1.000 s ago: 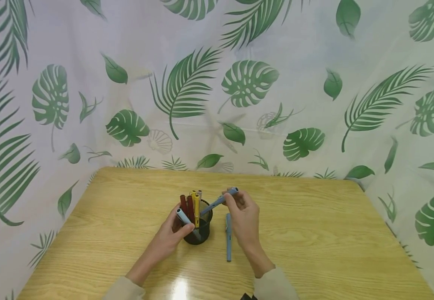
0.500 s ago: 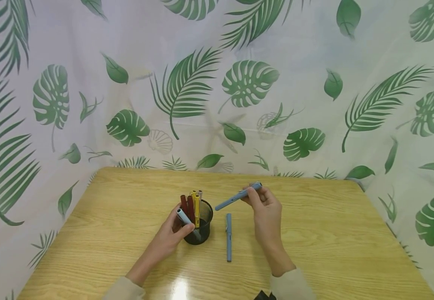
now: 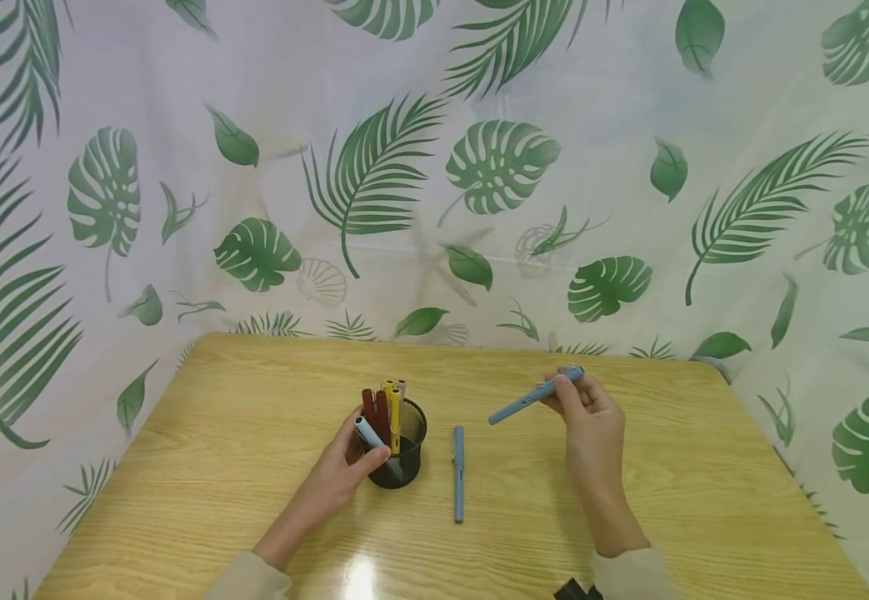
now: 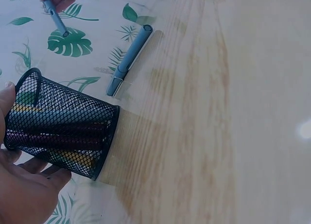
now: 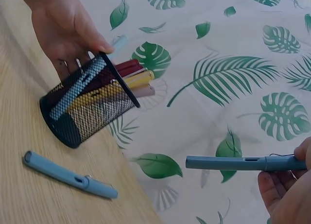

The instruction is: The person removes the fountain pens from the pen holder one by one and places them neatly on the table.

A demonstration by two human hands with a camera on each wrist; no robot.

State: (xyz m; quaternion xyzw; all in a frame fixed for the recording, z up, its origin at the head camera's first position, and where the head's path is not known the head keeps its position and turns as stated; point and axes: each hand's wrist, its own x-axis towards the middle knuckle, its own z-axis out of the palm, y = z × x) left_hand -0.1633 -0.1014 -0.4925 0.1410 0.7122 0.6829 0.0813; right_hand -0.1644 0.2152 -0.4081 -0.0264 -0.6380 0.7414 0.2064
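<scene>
My left hand [image 3: 337, 479] grips the black mesh pen holder [image 3: 406, 472] from its left side, thumb at the rim. Dark red pens [image 3: 382, 412], yellow pens [image 3: 395, 421], a light blue pen [image 3: 368, 432] and a pale lilac pen [image 5: 144, 91] stand in it. To the right, above the table, my right hand [image 3: 595, 429] pinches a blue pen [image 3: 521, 406] near its capped end. That pen points left, its barrel end free in the air. A second blue pen [image 3: 459, 483] lies on the table between holder and right hand, its clip end away from me.
The wooden table [image 3: 254, 392] reaches back to a white cloth [image 3: 404, 67] printed with green leaves, which also hangs along both sides. A small black object [image 3: 576, 590] shows beside my right sleeve at the bottom edge.
My right hand has drawn the blue pen out of the holder and carried it to the right, past the pen on the table. The left hand and the holder have stayed in place.
</scene>
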